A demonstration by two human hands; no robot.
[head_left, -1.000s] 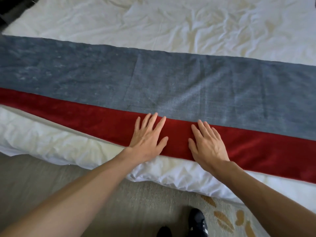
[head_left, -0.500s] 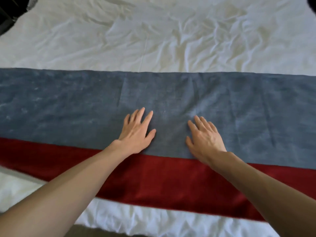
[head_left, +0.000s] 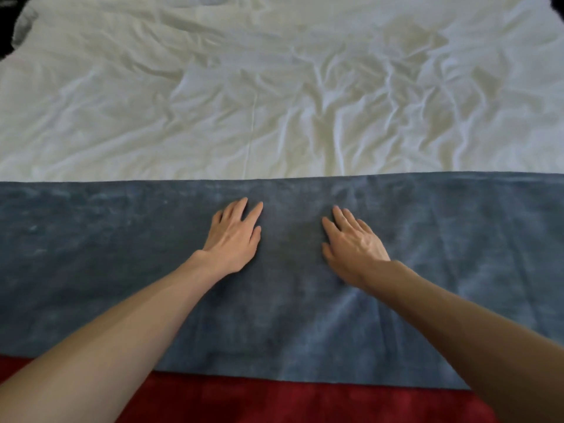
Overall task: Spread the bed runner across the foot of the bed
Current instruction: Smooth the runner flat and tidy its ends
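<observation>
The bed runner [head_left: 106, 270] lies flat across the bed [head_left: 457, 71], and it goes from the left edge of the view all the way to the right edge. Most of it is blue-grey. Along its near side runs a red strip [head_left: 305, 401], at the bottom of the view. The far edge of the runner makes a nearly straight line on the white sheet [head_left: 274, 102].

Both hands rest on the blue-grey part, near the far edge and close to the middle. The left hand [head_left: 233, 239] lies palm down with its fingers [head_left: 241, 209] straight and a little spread. It holds nothing; it only presses flat on the cloth. The right hand [head_left: 354, 248] lies palm down too, with its fingers straight and close together, and it also holds nothing. The two hands are near each other but do not touch.

The left arm [head_left: 122, 331] and the right arm [head_left: 473, 346] are bare and reach over the red strip from the bottom corners of the view.

The runner has a few soft folds near the right hand and on its right side. The white sheet past the runner is full of wrinkles, with one thin straight crease [head_left: 251, 132] running away from the runner. Something dark [head_left: 7, 25] shows at the top left corner.
</observation>
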